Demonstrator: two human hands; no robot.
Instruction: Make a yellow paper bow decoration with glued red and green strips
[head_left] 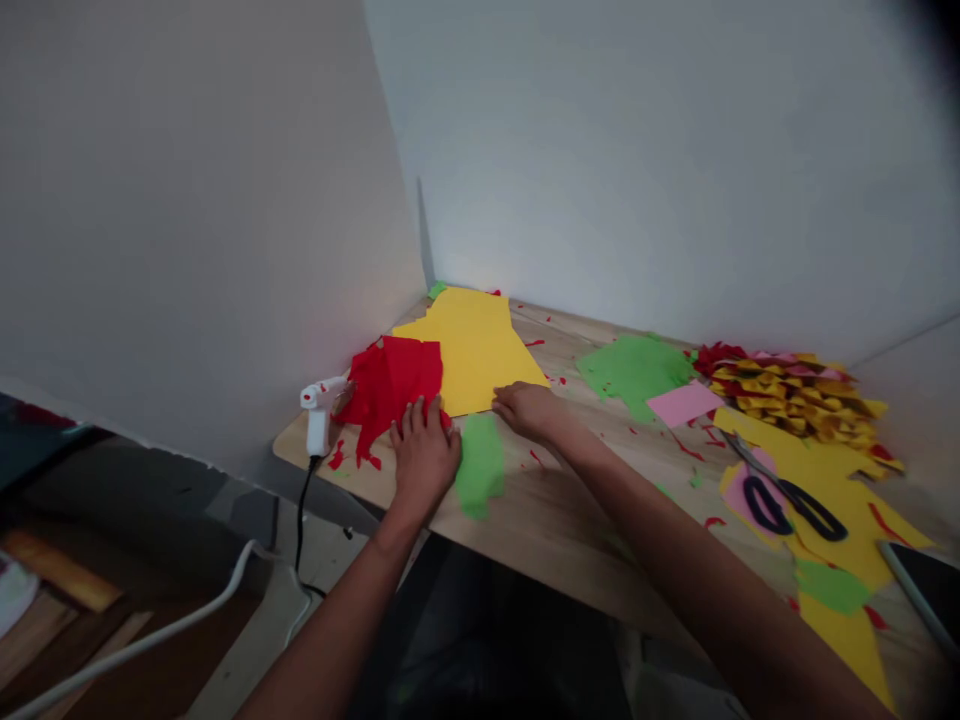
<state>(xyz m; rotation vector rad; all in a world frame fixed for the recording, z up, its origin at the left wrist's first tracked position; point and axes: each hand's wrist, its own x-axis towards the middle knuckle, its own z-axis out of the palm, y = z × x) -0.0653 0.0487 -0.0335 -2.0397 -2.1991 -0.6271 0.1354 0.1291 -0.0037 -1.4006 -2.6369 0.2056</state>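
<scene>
My left hand point(424, 452) lies with its fingers spread on the lower edge of the red felt pieces point(401, 375). A large yellow sheet point(480, 345) lies beside and partly under the red. At its lower edge is my right hand point(525, 408), fingers bent together on the sheet's border; whether they pinch it is hard to make out. Between my hands a green piece point(481, 468) lies on the wooden table point(555, 510). Just left of the red felt stands a white glue gun point(319, 418) with a black cord.
To the right are a green piece point(637, 370), a pink rectangle point(685, 400), black-handled scissors point(795, 505) on yellow scraps point(825, 470), a pile of folded yellow and red pieces point(795, 395) and a dark phone-like object point(926, 590). Walls point(637, 200) border the table.
</scene>
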